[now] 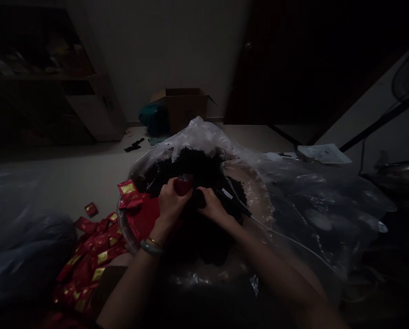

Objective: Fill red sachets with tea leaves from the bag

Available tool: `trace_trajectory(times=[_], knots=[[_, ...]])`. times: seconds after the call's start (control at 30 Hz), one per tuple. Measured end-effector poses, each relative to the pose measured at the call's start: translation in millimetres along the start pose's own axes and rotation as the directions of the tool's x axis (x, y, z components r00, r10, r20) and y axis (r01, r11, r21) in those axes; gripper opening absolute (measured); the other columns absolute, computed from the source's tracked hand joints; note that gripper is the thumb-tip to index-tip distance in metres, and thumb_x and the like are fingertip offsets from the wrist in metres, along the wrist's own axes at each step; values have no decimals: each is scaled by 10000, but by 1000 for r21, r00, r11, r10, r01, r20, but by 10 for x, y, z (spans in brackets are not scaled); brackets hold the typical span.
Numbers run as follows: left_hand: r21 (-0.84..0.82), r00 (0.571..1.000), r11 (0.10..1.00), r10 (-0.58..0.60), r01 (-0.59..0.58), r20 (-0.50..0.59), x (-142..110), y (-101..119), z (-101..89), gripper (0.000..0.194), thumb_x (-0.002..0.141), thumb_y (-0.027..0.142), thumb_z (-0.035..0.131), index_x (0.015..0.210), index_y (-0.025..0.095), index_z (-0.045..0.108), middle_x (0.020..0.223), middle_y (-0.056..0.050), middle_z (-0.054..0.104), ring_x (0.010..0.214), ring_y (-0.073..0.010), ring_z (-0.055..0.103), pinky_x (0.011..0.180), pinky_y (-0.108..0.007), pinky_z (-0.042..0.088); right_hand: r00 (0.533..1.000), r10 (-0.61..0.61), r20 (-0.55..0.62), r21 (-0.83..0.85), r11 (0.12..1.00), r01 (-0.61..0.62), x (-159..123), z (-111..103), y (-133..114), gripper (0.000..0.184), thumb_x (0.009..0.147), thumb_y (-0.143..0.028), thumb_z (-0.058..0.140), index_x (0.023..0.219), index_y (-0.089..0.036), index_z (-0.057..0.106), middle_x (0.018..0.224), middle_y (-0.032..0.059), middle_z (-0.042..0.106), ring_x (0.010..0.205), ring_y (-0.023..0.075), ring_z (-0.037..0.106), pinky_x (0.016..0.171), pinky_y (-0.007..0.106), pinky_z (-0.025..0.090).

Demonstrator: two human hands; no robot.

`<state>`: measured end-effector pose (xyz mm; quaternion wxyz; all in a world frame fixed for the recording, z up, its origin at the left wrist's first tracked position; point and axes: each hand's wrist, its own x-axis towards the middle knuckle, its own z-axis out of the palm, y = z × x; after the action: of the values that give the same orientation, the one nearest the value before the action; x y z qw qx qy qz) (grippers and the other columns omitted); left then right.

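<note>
My left hand (169, 201) is closed around a small red packet (184, 184), held over a heap of dark loose material (197, 169). My right hand (213, 204) is pinched shut beside it, fingers down in the dark heap; what it holds is too dark to name. The heap lies in a clear plastic bag (204, 132) spread over a round basin (259, 192). A green bangle and a thin gold one sit on my left wrist.
Several red and gold packets (91, 260) are piled on the floor at the lower left. An open cardboard box (184, 107) stands by the far wall. A shelf unit (91, 105) is at the left, crumpled clear plastic (324, 201) and papers at the right.
</note>
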<state>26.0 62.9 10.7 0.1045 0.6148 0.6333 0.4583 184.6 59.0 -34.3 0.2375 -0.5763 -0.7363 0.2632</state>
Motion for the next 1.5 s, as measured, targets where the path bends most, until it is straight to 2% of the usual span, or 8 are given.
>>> trace_trajectory(times=[0.13, 0.3, 0.57, 0.8, 1.03, 1.27, 1.4, 1.5], knots=[[-13, 1000, 1000, 17, -17, -9, 6, -12, -8, 412, 653, 362, 751, 1007, 217, 598, 848, -43, 656, 806, -233, 620, 723, -327, 470, 1000, 7, 25, 62, 998, -9, 22, -28, 25, 804, 631, -127, 687, 1367, -203, 371, 1274, 116, 446, 1124, 235, 540, 959, 378, 453], [3, 999, 999, 41, -41, 20, 6, -24, -10, 416, 654, 373, 758, 1005, 215, 600, 850, -42, 656, 796, -231, 616, 705, -324, 468, 994, -60, -95, 106, 992, 70, 68, -124, 36, 551, 644, -87, 604, 1175, -204, 512, 1121, 65, 592, 1056, 219, 584, 941, 386, 455], [7, 984, 991, 129, -131, 125, -33, 16, -3, 400, 668, 339, 752, 1017, 209, 606, 899, -59, 654, 814, -234, 591, 703, -324, 463, 973, -35, -227, 248, 964, 92, 73, -604, -54, 510, 611, -192, 672, 1099, -204, 524, 1055, 43, 647, 1011, 214, 608, 909, 363, 461], [46, 951, 967, 238, -252, 199, -127, 59, 54, 384, 652, 265, 756, 1007, 221, 616, 878, -48, 657, 821, -231, 570, 702, -317, 473, 944, -132, -301, 235, 950, 208, -73, -966, -285, 330, 683, -225, 650, 1010, -199, 612, 1022, 31, 670, 974, 213, 620, 907, 376, 462], [45, 941, 959, 264, -279, 213, -205, 90, 128, 435, 640, 251, 762, 1044, 219, 603, 935, -49, 673, 860, -233, 567, 720, -320, 487, 901, -244, -358, 95, 951, 295, -140, -897, -438, 355, 674, -168, 675, 1022, -211, 623, 1051, 51, 658, 1006, 233, 611, 908, 404, 495], [57, 951, 968, 229, -245, 210, -216, 96, 128, 487, 633, 245, 764, 1082, 195, 583, 949, -47, 670, 864, -221, 574, 734, -316, 500, 901, -232, -368, 186, 930, 315, -205, -858, -484, 466, 714, -176, 668, 1162, -259, 571, 1200, 76, 549, 1013, 213, 609, 718, 323, 578], [48, 952, 967, 237, -251, 195, -226, 92, 145, 483, 629, 231, 760, 1074, 198, 577, 951, -46, 665, 869, -224, 578, 741, -321, 502, 888, -296, -352, 152, 918, 366, -211, -802, -487, 383, 782, -143, 591, 1150, -246, 582, 1060, 59, 641, 962, 196, 644, 834, 354, 552], [52, 954, 966, 240, -253, 181, -238, 105, 157, 479, 627, 230, 756, 1065, 181, 570, 945, -57, 662, 862, -232, 578, 744, -333, 502, 888, -378, -263, 104, 904, 415, -220, -769, -506, 401, 840, -148, 530, 1232, -232, 540, 1063, 63, 679, 995, 200, 646, 919, 380, 510]])
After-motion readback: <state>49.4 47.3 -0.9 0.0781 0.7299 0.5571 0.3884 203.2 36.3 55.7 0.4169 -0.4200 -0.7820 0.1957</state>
